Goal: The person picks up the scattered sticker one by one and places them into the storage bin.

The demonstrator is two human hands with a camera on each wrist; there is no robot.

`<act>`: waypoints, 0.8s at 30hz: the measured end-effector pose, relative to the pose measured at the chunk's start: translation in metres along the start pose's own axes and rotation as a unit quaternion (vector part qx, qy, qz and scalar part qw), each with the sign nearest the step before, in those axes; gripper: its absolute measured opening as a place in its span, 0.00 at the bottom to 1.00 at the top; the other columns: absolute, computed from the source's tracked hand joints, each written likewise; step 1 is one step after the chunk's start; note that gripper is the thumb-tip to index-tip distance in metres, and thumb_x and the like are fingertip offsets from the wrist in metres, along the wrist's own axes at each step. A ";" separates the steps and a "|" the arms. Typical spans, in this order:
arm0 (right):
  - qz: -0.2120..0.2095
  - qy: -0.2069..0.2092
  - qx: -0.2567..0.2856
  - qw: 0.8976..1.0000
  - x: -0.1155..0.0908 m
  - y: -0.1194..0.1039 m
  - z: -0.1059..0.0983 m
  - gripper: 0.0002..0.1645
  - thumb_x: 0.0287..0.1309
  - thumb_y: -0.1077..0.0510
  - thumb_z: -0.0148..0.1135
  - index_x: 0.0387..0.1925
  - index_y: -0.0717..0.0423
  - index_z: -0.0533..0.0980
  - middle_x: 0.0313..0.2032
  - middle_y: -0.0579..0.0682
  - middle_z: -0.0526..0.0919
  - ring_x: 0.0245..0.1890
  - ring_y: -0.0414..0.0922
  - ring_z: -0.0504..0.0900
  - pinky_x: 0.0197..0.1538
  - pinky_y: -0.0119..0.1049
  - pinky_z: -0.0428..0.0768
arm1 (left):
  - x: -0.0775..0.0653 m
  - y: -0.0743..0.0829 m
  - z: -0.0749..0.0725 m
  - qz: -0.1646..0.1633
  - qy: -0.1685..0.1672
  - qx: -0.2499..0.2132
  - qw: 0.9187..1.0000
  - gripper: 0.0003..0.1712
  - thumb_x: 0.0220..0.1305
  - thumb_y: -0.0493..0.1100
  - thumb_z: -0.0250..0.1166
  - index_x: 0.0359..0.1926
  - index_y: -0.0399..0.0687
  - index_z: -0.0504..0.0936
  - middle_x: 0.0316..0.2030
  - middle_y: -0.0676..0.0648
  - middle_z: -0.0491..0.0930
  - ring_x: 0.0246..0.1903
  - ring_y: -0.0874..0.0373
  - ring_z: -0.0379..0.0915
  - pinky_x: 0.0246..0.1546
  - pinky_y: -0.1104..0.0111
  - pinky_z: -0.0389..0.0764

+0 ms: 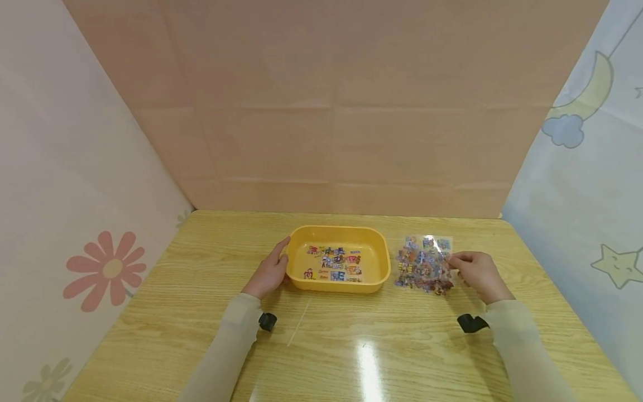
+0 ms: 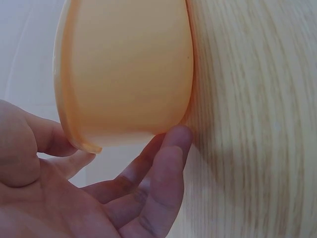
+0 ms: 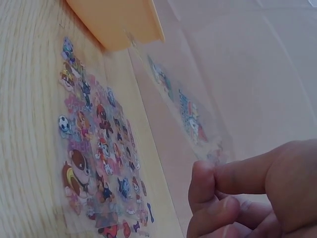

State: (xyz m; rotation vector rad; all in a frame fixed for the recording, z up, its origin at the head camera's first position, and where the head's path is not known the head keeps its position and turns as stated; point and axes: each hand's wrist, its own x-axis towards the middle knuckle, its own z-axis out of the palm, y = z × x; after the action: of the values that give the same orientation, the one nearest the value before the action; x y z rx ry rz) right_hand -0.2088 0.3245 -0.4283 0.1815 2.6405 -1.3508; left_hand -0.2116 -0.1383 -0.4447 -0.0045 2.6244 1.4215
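Observation:
A yellow plastic tub (image 1: 337, 287) stands at the middle of the table. Several cartoon stickers (image 1: 335, 264) show on its floor; whether they are loose or on a clear sheet I cannot tell. My left hand (image 1: 270, 273) holds the tub's left end, and in the left wrist view its fingers (image 2: 166, 173) touch the tub's lower edge. To the tub's right lies a pile of clear sticker sheets (image 3: 99, 144) with cartoon animals. My right hand (image 1: 477, 272) pinches the edge of one clear sticker sheet (image 3: 190, 116), lifted at a slant over the pile.
The wooden table (image 1: 321, 346) carries the tub and the sheets. Behind it rises a pinkish-brown backdrop (image 1: 326, 139). Patterned cloths hang at the left (image 1: 60, 167) and right (image 1: 582, 195). A dark strap piece (image 1: 472, 322) sits by the right wrist, with another (image 1: 268, 321) by the left.

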 end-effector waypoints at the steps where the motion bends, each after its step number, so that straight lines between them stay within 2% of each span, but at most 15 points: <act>1: 0.001 0.000 0.000 1.000 0.000 0.000 0.000 0.30 0.77 0.48 0.46 0.62 0.71 0.71 0.52 0.62 0.78 0.29 0.48 0.73 0.29 0.43 0.76 | 0.000 0.000 0.000 0.000 0.000 0.000 1.000 0.30 0.81 0.48 0.40 0.79 0.63 0.51 0.33 0.43 0.74 0.30 0.51 0.74 0.32 0.66 0.74; 10: -0.001 -0.001 0.013 1.000 0.000 -0.006 -0.001 0.31 0.77 0.49 0.46 0.64 0.72 0.68 0.42 0.53 0.82 0.23 0.43 0.69 0.27 0.42 0.74 | 0.001 0.000 0.000 -0.005 -0.003 0.002 1.000 0.30 0.81 0.48 0.40 0.80 0.63 0.51 0.35 0.43 0.75 0.31 0.51 0.76 0.33 0.65 0.75; 17: -0.004 0.006 0.019 1.000 -0.001 -0.011 -0.001 0.31 0.77 0.49 0.45 0.65 0.72 0.68 0.42 0.52 0.82 0.25 0.43 0.70 0.29 0.42 0.73 | 0.002 0.000 0.000 -0.004 -0.003 0.007 1.000 0.30 0.80 0.48 0.40 0.80 0.63 0.51 0.37 0.43 0.76 0.31 0.51 0.76 0.34 0.65 0.75; 24: -0.004 0.003 0.031 1.000 -0.001 -0.015 0.000 0.32 0.78 0.49 0.45 0.66 0.72 0.66 0.41 0.50 0.82 0.22 0.41 0.66 0.28 0.41 0.71 | 0.002 0.000 0.000 -0.002 0.000 0.005 1.000 0.30 0.80 0.48 0.40 0.80 0.63 0.51 0.35 0.43 0.75 0.30 0.51 0.75 0.33 0.65 0.75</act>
State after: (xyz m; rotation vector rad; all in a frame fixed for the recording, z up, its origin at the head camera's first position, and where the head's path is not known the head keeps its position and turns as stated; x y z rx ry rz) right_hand -0.2103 0.3162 -0.4161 0.1820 2.6095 -1.4369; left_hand -0.2132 -0.1382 -0.4447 -0.0087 2.6291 1.4079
